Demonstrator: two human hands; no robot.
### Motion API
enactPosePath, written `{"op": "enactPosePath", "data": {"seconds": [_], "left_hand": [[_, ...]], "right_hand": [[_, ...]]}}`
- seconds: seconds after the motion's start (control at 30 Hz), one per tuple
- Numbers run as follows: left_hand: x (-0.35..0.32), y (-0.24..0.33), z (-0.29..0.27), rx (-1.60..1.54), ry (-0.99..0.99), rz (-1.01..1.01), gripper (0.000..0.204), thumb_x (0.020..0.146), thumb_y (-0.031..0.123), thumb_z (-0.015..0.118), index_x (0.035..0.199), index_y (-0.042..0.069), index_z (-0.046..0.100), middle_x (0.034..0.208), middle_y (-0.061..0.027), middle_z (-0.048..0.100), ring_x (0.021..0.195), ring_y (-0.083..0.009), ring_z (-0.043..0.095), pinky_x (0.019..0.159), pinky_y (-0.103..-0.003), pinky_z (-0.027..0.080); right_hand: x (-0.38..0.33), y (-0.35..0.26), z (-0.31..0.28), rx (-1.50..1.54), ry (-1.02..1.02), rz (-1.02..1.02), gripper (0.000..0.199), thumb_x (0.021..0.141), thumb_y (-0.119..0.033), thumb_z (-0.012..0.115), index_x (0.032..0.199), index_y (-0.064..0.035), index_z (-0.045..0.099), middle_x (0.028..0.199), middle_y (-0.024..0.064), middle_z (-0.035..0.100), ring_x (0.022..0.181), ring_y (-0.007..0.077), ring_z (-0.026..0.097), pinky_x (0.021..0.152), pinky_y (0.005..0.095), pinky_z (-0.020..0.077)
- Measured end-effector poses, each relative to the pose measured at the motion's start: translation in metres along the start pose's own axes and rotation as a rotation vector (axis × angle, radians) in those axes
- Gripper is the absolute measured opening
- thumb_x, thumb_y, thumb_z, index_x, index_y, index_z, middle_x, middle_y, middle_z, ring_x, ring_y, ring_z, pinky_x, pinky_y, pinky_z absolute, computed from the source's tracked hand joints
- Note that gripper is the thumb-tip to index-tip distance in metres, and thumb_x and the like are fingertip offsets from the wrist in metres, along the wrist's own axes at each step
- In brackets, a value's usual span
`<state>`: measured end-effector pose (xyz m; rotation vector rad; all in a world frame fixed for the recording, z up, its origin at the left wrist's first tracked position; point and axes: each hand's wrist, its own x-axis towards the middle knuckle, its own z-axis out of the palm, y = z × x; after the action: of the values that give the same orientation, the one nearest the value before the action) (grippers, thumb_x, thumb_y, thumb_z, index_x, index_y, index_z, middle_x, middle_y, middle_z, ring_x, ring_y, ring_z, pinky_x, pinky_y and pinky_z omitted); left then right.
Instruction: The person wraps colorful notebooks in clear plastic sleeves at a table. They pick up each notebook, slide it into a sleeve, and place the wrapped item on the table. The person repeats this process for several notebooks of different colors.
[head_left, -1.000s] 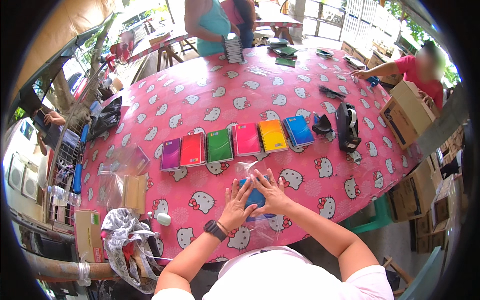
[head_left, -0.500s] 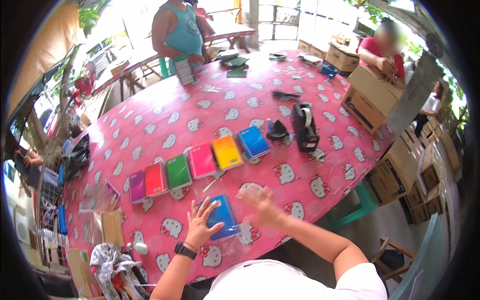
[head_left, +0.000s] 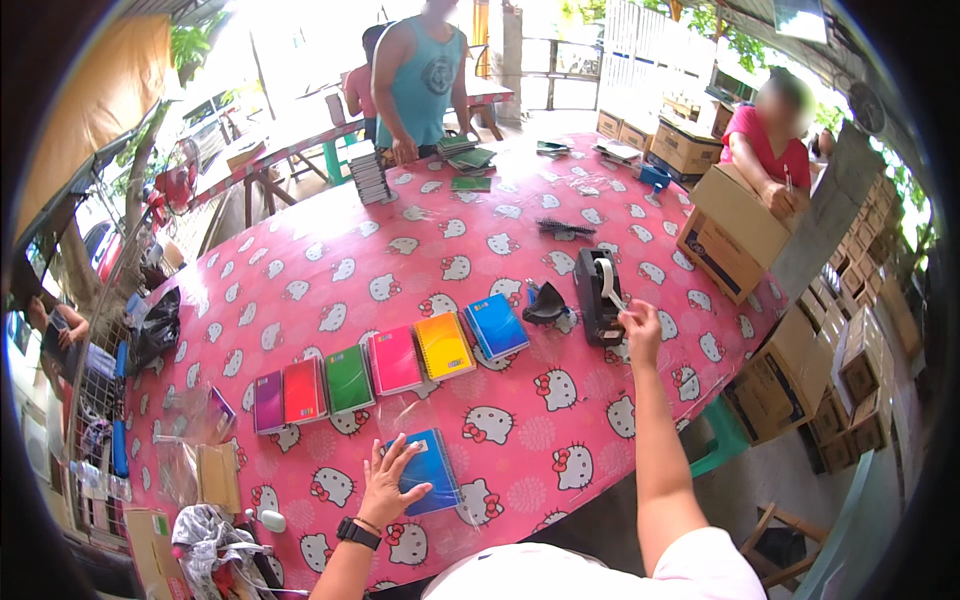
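My left hand [head_left: 385,487] lies flat, fingers spread, on a blue notebook in glossy clear wrap [head_left: 428,470] near the surface's [head_left: 330,270] near edge. My right hand [head_left: 640,328] pinches the tape end at a blocky black tape dispenser [head_left: 598,295] toward the right edge. Between them runs a row of spiral notebooks [head_left: 392,362], purple through blue, on pink patterned plastic cloth. A cardboard box [head_left: 735,230] overhangs the right edge.

Open-air shed — bright daylight, white fence [head_left: 640,60] behind, stacked cardboard boxes [head_left: 850,370] right, wooden bench [head_left: 265,165].
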<state>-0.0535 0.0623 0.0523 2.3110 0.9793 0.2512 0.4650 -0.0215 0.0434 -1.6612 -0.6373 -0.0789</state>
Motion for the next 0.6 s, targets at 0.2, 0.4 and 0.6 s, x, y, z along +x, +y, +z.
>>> {"op": "enactPosePath", "data": {"seconds": [0.2, 0.4, 0.6], "left_hand": [[0.0, 0.003, 0.0, 0.002, 0.005, 0.015, 0.075, 0.07, 0.049, 0.07, 0.136, 0.029, 0.04, 0.149, 0.0031, 0.023, 0.139, -0.0351, 0.007, 0.105, -0.064, 0.009], [-0.001, -0.006, 0.003, 0.02, 0.015, 0.004, 0.074, 0.071, 0.05, 0.069, 0.135, 0.028, 0.04, 0.149, 0.0043, 0.024, 0.139, -0.0353, 0.009, 0.105, -0.065, 0.01], [0.005, -0.006, 0.0, 0.003, 0.049, 0.041, 0.077, 0.066, 0.049, 0.074, 0.133, 0.029, 0.041, 0.145, 0.0048, 0.028, 0.138, -0.0353, 0.013, 0.104, -0.066, 0.013]], "right_hand": [[-0.048, 0.023, 0.003, 0.462, 0.019, 0.576, 0.023, 0.078, -0.007, 0.07, 0.096, -0.006, 0.055, 0.076, 0.0028, 0.065, 0.057, 0.0059, 0.054, 0.045, 0.0227, 0.038], [-0.118, -0.095, 0.081, 0.431, -0.752, 0.777, 0.045, 0.074, -0.011, 0.074, 0.11, 0.0, 0.05, 0.082, 0.008, 0.066, 0.066, 0.0108, 0.061, 0.05, 0.0216, 0.0385], [-0.234, -0.197, 0.154, -0.007, -1.285, 0.233, 0.037, 0.07, -0.021, 0.076, 0.092, -0.0012, 0.053, 0.082, 0.0115, 0.066, 0.077, 0.0169, 0.064, 0.061, 0.0294, 0.0477]]}}
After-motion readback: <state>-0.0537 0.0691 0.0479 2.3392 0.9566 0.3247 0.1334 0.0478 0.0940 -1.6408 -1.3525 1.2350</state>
